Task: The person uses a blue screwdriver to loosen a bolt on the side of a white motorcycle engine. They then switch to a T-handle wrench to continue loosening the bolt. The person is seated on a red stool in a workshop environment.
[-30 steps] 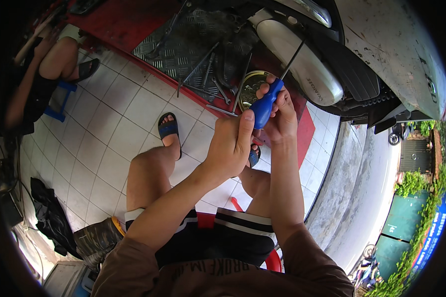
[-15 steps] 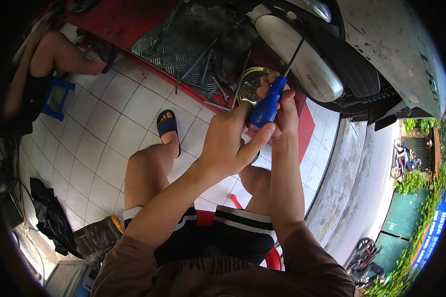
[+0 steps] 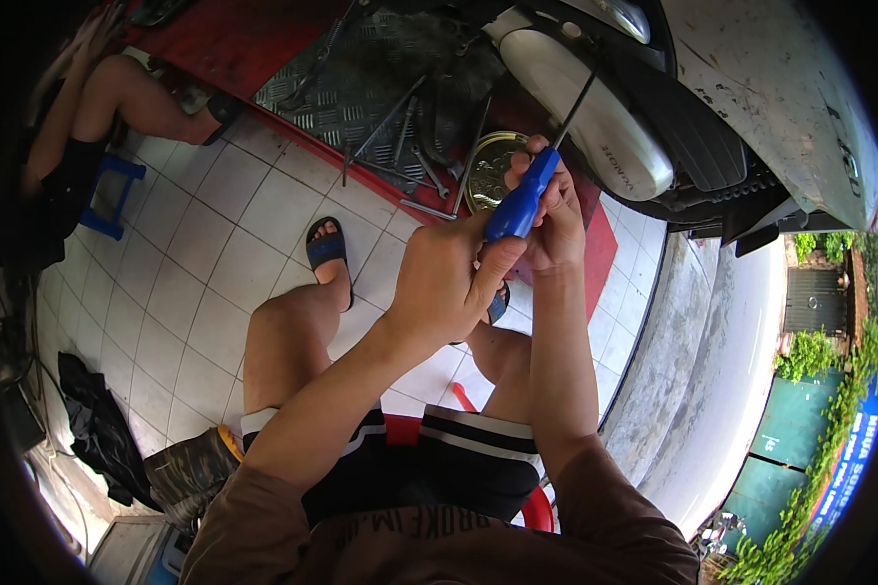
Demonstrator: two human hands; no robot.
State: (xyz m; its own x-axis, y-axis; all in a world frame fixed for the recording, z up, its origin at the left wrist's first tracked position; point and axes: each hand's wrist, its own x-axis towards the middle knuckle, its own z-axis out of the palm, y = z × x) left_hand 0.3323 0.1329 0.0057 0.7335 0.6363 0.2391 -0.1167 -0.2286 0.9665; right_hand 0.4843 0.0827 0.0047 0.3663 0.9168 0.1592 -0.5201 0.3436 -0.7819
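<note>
Head view: from my remote seat I had both hands closed on one blue-handled screwdriver (image 3: 523, 198). Right hand (image 3: 556, 213) gripped the front of its grip, fingers curled round; left hand (image 3: 451, 271) held the butt, thumb alongside. Shaft (image 3: 576, 109) slanted up and away, past the right hand, to the silver oval side cover (image 3: 617, 136) of the motorbike (image 3: 766, 83). Tip contact: couldn't tell.

Progress, my read: tool in hand and lined up, cover in place; no loose fastener visible at the tip. What was left I couldn't judge.

Edges: motorbike crowded the right hand's far right side. Just beyond the right hand sat a round gold-toned tray (image 3: 507, 135); beyond the left hand, an open-ended spanner (image 3: 429, 174) on the tread plate (image 3: 298, 122) of the red platform (image 3: 200, 44). Widest room lay left of the left hand, over white floor tiles (image 3: 239, 249); a co-worker's leg (image 3: 132, 102) and a blue stool (image 3: 115, 198) were well apart there.
</note>
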